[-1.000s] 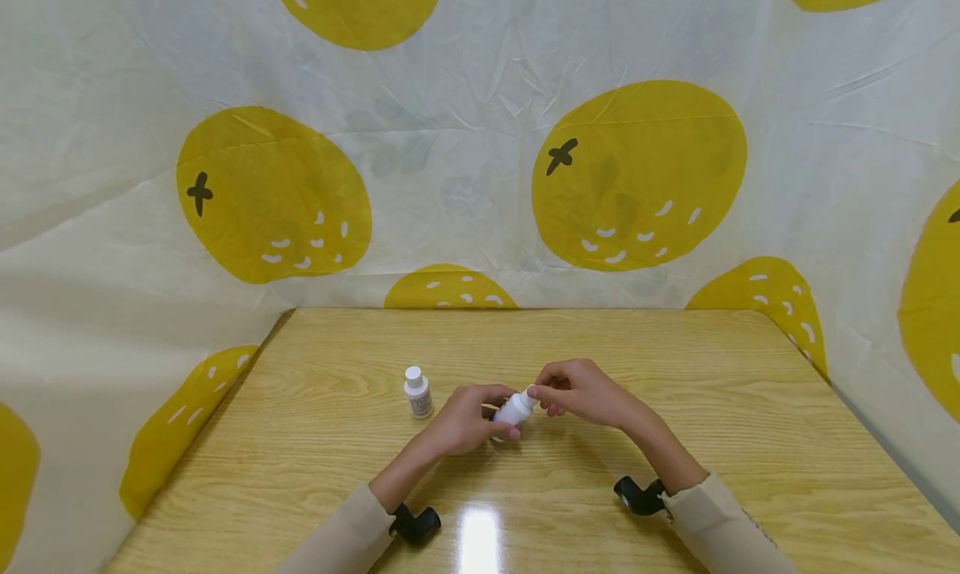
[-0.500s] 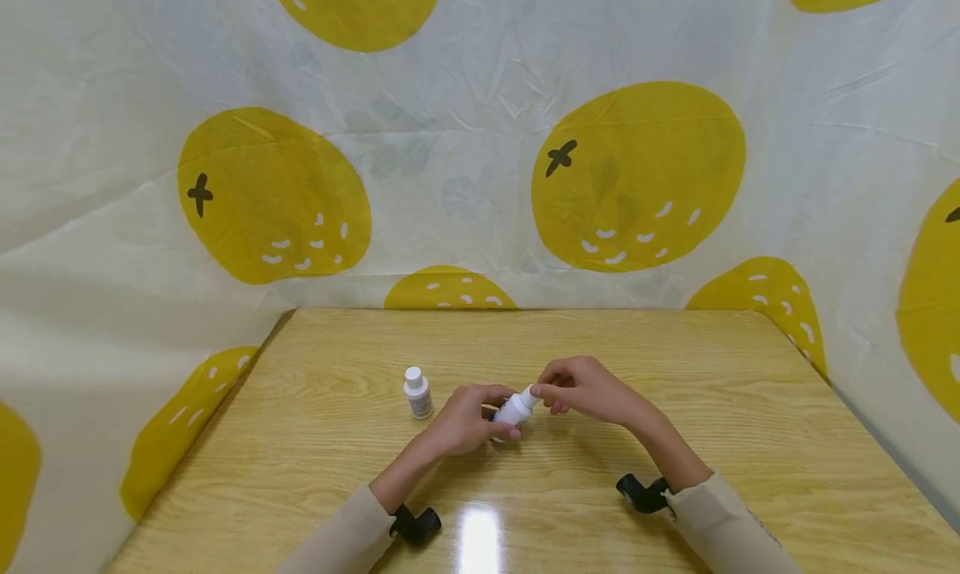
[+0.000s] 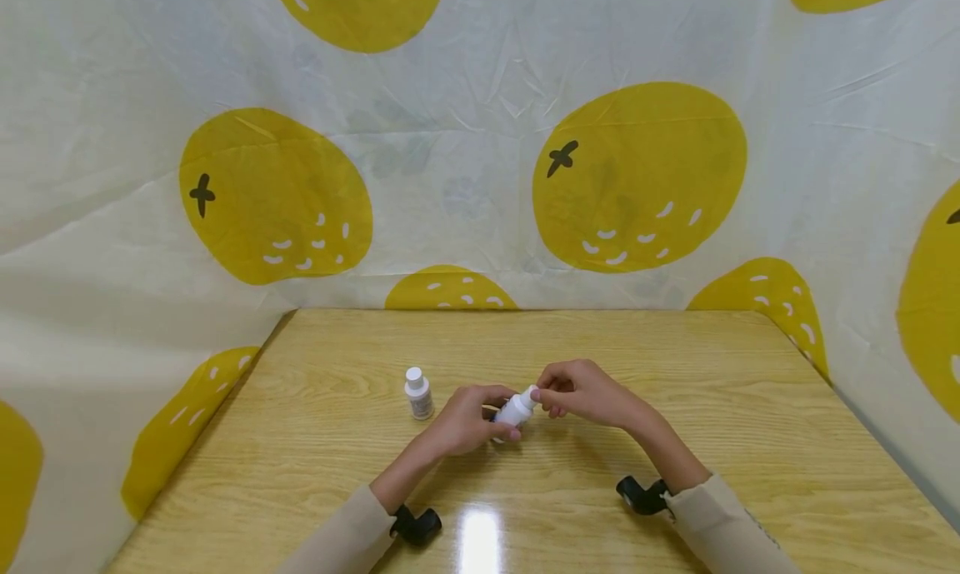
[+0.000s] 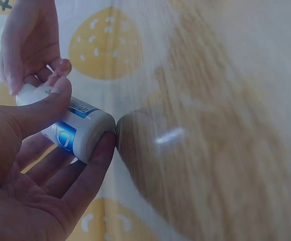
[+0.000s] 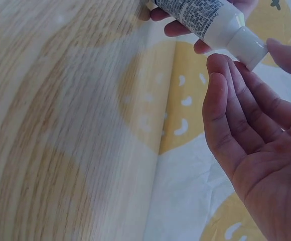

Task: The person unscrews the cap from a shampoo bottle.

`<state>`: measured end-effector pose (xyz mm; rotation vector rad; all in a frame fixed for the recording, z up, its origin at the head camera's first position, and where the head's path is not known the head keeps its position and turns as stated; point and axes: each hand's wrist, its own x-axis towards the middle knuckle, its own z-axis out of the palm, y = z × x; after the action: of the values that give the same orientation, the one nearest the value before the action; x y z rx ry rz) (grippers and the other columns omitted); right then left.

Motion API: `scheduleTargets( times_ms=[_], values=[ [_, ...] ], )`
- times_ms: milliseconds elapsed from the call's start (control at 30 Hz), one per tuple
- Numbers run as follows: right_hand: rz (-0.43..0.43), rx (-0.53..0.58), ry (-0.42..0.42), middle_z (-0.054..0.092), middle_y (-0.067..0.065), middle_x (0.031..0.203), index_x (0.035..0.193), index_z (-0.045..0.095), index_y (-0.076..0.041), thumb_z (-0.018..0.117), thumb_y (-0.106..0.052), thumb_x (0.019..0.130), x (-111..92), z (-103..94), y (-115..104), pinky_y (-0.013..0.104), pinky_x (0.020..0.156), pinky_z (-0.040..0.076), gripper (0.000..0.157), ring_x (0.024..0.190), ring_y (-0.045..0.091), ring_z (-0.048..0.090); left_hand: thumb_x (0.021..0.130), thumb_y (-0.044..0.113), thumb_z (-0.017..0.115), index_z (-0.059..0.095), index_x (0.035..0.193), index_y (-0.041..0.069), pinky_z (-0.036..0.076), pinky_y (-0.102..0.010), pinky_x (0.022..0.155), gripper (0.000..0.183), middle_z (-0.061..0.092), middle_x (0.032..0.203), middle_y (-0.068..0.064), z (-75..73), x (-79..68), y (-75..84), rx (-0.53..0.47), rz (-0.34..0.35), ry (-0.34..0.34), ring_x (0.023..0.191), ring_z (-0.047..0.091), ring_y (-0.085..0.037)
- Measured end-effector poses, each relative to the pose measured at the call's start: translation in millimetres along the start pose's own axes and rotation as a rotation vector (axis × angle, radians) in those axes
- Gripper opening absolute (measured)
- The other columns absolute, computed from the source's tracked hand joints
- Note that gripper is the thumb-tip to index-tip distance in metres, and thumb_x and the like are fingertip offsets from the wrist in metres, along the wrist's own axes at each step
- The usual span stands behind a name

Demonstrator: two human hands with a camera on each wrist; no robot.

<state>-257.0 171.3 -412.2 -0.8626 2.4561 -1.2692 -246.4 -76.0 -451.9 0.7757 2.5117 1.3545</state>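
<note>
A small white bottle (image 3: 512, 412) with a blue-and-white label lies tilted in my left hand (image 3: 467, 421), its cap end up and to the right. The left wrist view shows thumb and fingers round the body of the bottle (image 4: 91, 128), one finger near its base. My right hand (image 3: 587, 394) is at the other end. In the right wrist view its thumb and index finger pinch the white cap (image 5: 247, 46), while the other fingers extend below it. Small dark print covers the side of the bottle (image 5: 193, 15) there.
A second white capped bottle (image 3: 419, 397) stands upright on the wooden table (image 3: 337, 474), left of my left hand. Behind the table hangs a white cloth (image 3: 450, 174) with large yellow fruit prints. Each wrist carries a black camera mount (image 3: 416, 526).
Both hands keep their hold on the bottle and its cap. The right hand shifts only slightly at the cap; the standing bottle stays put.
</note>
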Motion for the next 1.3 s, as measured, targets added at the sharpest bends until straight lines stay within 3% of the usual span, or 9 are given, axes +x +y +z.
scheduleTargets(
  times_ms=[367, 1300],
  values=[
    [-0.010, -0.008, 0.010, 0.074, 0.019, 0.091, 0.105, 0.071, -0.003, 0.065, -0.025, 0.103, -0.9, 1.0, -2.5, 0.047, 0.070, 0.064, 0.023, 0.077, 0.035, 0.071, 0.087, 0.011, 0.084, 0.074, 0.122, 0.016, 0.060, -0.024, 0.091, 0.037, 0.075, 0.119, -0.002, 0.1, -0.6, 1.3, -0.007, -0.006, -0.001, 0.111, 0.069, -0.016],
    [-0.012, -0.005, 0.011, 0.074, 0.018, 0.088, 0.107, 0.071, -0.003, 0.068, -0.024, 0.101, -0.9, 0.5, -3.8, 0.043, 0.069, 0.063, 0.022, 0.074, 0.034, 0.070, 0.087, 0.013, 0.084, 0.074, 0.123, 0.017, 0.061, -0.026, 0.091, 0.038, 0.074, 0.120, -0.002, 0.2, 0.0, 1.7, -0.005, -0.020, -0.003, 0.111, 0.069, -0.016]
  ],
)
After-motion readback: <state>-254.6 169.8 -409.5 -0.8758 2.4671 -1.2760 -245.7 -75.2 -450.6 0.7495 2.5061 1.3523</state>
